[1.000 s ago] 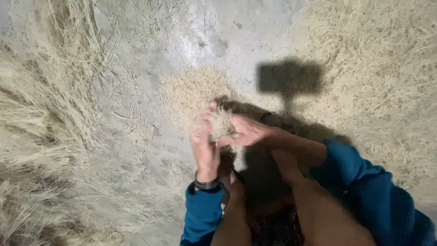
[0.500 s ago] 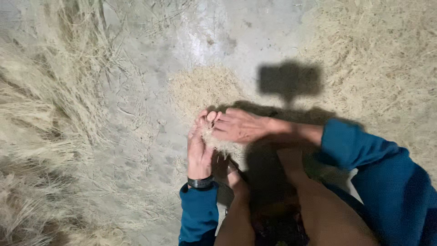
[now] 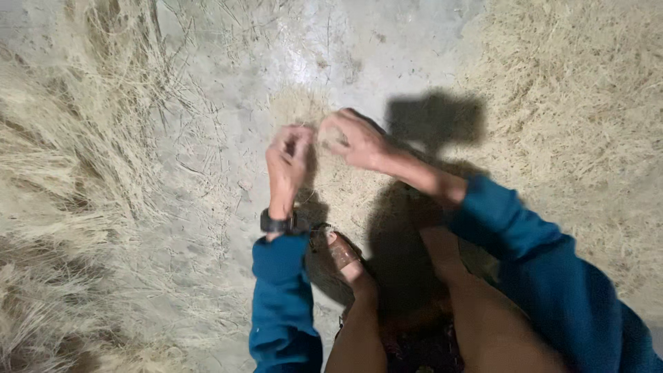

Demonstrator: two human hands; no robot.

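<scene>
My left hand (image 3: pixel 289 160) and my right hand (image 3: pixel 353 140) are held close together above a small heap of pale dry fibre (image 3: pixel 304 107) on the concrete floor (image 3: pixel 331 41). Both hands have their fingers curled around a small tuft of fibre (image 3: pixel 319 138) stretched between them. A dark watch (image 3: pixel 277 224) sits on my left wrist, and both arms wear blue sleeves. My bare foot in a sandal (image 3: pixel 342 257) rests on the floor just below the hands.
Long loose straw-like fibre (image 3: pixel 69 173) covers the floor on the left. A thick mat of finer fibre (image 3: pixel 573 103) fills the right side. A dark shadow of the head camera (image 3: pixel 435 117) falls beside my right hand.
The hands were pressed together around a wad of fibre; they have moved up and drawn slightly apart, pulling the tuft between them.
</scene>
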